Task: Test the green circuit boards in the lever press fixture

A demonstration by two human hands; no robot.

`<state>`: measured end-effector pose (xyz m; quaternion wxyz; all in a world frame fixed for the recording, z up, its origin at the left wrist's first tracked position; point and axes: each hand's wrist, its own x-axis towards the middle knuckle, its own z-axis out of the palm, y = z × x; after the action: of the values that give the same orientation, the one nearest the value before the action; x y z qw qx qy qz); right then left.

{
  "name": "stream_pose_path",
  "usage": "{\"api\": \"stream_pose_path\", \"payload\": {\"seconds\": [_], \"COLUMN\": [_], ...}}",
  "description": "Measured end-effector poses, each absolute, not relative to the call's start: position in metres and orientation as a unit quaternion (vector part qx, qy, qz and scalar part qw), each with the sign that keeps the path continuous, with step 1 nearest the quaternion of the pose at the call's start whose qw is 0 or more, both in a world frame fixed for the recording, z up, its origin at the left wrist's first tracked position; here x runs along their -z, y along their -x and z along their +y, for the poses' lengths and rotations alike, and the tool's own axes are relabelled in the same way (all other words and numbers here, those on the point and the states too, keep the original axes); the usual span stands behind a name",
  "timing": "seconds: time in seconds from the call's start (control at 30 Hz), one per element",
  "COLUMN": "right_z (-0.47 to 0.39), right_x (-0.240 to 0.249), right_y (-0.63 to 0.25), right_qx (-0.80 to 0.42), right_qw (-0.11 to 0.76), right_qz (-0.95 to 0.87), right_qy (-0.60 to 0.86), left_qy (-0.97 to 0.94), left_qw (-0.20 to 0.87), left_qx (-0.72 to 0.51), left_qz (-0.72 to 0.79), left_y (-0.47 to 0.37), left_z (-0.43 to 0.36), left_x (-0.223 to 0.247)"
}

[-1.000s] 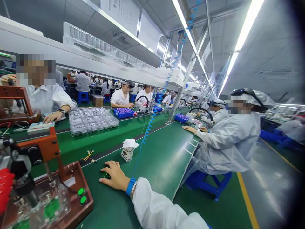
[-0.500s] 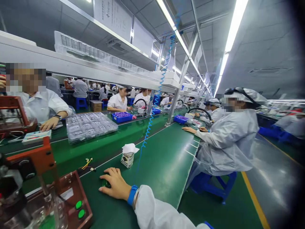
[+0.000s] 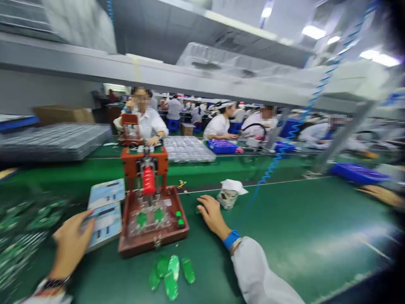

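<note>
My left hand (image 3: 73, 238), blurred, has thumb and fingers apart at the left edge of light blue and white flat boxes (image 3: 106, 220). My right hand (image 3: 214, 214) rests on the green table, fingers curved but spread; a trace of green shows at its fingertips, too small to name. Between my hands stands a brown and orange toggle press (image 3: 128, 242) with a red handle (image 3: 148, 181). Green pieces (image 3: 158, 215) sit in its clear plastic bed, and two green buttons (image 3: 180, 221) are on its right. Several green oval pieces (image 3: 171, 280) lie in front of it.
Blurred green circuit boards (image 3: 19, 219) lie at the left. A white tissue pack (image 3: 228, 198) stands beyond my right hand. A blue coiled hose (image 3: 272, 169) hangs down. Across the line a co-worker sits behind clear trays (image 3: 188, 150); another's hand (image 3: 381, 194) is at far right.
The view has swung left, bringing my left hand and the whole press into sight. My right hand stays near the tissue pack; the dark green thing under its fingers is now barely visible.
</note>
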<state>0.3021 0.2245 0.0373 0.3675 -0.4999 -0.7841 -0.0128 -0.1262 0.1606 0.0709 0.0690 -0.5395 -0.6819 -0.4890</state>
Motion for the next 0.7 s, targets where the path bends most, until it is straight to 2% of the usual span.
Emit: {"api": "stream_pose_path", "payload": {"seconds": [0.2, 0.3, 0.47, 0.57, 0.7], "right_z": [0.230, 0.217, 0.201, 0.205, 0.213], "right_x": [-0.060, -0.105, -0.195, -0.230, -0.237], "right_y": [-0.286, -0.252, -0.185, -0.154, -0.128], "right_qx": [0.053, 0.114, 0.131, 0.129, 0.072], "right_qw": [0.458, 0.533, 0.632, 0.653, 0.654], "right_qz": [-0.776, -0.761, -0.745, -0.741, -0.753], "right_qy": [0.430, 0.352, 0.168, 0.090, 0.034], "left_qy": [0.547, 0.540, 0.534, 0.533, 0.534], "left_qw": [0.103, 0.101, 0.103, 0.105, 0.107], "left_qx": [0.470, 0.472, 0.463, 0.458, 0.454], "left_qz": [-0.685, -0.690, -0.700, -0.704, -0.705], "left_y": [0.140, 0.138, 0.140, 0.144, 0.145], "left_z": [0.155, 0.155, 0.151, 0.151, 0.151], "left_x": [-0.058, -0.059, -0.060, -0.060, -0.061]}}
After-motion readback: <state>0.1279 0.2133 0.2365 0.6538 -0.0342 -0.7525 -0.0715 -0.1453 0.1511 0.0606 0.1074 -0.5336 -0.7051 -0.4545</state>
